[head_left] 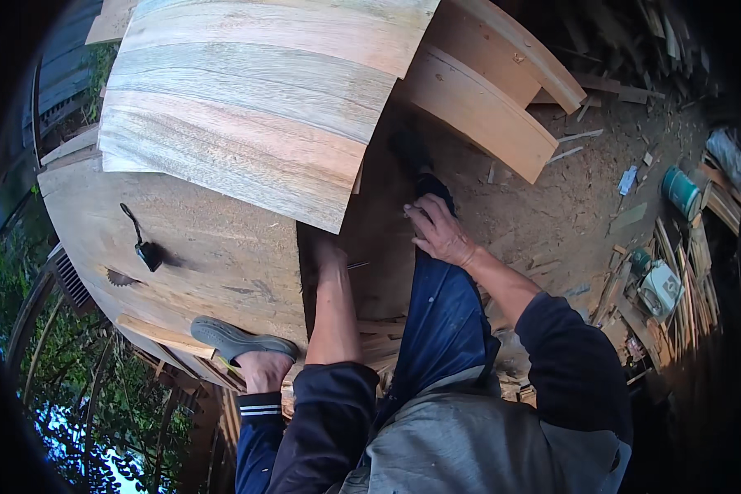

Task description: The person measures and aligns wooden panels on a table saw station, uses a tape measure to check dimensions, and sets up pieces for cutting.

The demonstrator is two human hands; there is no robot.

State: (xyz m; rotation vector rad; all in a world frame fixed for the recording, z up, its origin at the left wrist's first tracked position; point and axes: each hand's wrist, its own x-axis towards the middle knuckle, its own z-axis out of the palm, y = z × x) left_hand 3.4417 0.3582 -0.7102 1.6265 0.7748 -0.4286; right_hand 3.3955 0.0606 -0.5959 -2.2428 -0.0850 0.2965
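My left hand (329, 249) reaches into the dark gap past the side edge of a wooden work table (222, 222), under the corner of a wide board panel (255, 90). Its fingers are in shadow and blurred, so what they hold is hidden. A thin metal rod (358, 265) shows beside the wrist; its kind cannot be made out. Over my right trouser leg hangs my right hand (445, 235), fingers apart and slightly bent, with nothing in it. The panel of joined pale and brown planks lies on the table and overhangs its edge.
A toothed saw blade (122, 278) pokes up through the table, near a small black device with a loop (148, 253). My left foot in a grey clog (239, 337) rests on the table's near edge. Wooden frames (477, 107), scraps and a green can (681, 193) lie to the right.
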